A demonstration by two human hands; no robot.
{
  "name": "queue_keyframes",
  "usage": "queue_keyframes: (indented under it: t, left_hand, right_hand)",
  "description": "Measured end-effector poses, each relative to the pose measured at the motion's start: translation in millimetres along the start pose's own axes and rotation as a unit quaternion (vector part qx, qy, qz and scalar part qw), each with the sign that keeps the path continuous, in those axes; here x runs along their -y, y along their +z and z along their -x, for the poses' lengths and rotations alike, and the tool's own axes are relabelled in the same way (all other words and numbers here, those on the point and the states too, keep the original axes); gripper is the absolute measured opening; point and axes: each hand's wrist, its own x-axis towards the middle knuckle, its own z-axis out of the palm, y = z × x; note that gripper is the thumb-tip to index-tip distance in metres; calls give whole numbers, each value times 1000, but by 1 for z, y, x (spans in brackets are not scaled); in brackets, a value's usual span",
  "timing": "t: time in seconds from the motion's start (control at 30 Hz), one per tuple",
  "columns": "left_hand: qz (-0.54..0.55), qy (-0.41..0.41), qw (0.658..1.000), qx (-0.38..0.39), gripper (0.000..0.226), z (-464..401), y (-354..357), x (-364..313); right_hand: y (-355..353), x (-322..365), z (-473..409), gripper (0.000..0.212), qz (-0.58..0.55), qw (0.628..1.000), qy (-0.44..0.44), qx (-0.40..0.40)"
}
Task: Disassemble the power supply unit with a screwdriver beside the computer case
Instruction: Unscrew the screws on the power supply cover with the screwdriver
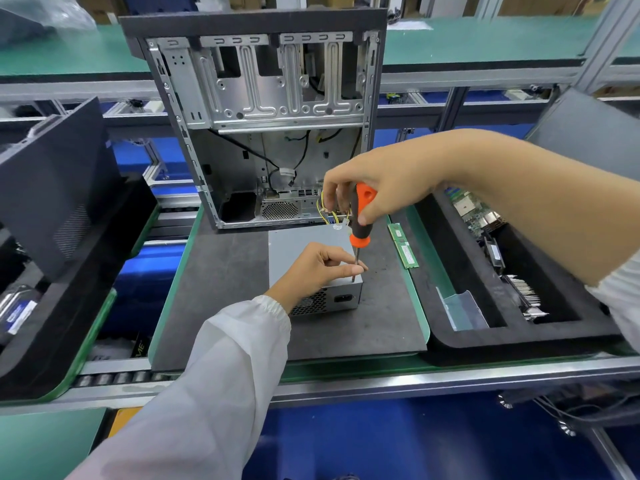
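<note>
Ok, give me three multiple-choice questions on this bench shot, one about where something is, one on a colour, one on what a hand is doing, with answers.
1. Where does the power supply unit lie?
A. inside the computer case
B. on the dark mat in front of the computer case
C. in the right foam tray

2. What colour is the screwdriver handle?
A. orange and black
B. blue
C. yellow

3. What is the left hand doing?
A. resting flat on the mat
B. holding the memory module
C. pinching the screwdriver shaft near the tip

Answers: 1 B, the unit sits on the mat before the open computer case. 2 A, orange ends, black middle. 3 C, its fingers close on the shaft while the right hand grips the handle.
</note>
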Motion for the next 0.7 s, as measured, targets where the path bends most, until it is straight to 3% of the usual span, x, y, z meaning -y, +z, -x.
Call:
queue_keyframes:
  t: [0.03, 0.1, 0.17, 0.27, 0.37, 0.5, 0.63, 0.7]
  left_hand:
    - [2, 1, 1000, -6, 12, -1, 2, 1]
    - [7, -1, 1000, -18, 13, -3, 6, 1]
    - [8, 1, 1000, -22, 11, -5, 8, 1]
    - [15, 0, 1000, -11, 9, -7, 6, 3]
    - [55, -2, 998, 17, 10, -8, 3, 3]
    - [78, 13, 996, 45, 23, -8, 7, 3]
    - [81, -2, 996, 26, 8, -9, 7, 9]
    - [79, -6, 997, 24, 7, -9, 6, 10]
  right_hand:
    - [0, -1, 1, 34, 35, 999, 34, -16]
    - [3, -2, 1, 64, 86, 985, 141, -40]
    - [8, -1, -1, 71, 158, 965, 200, -60]
    - [15, -7, -6, 50, 241, 953, 150, -107]
    - [9, -8, -3, 11, 217, 973, 63, -50]
    - [2, -9, 0, 31, 133, 990, 5, -36]
    - [2, -9, -2, 69, 151, 974, 118, -119]
    - [5, -7, -8, 68, 189, 960, 146, -147]
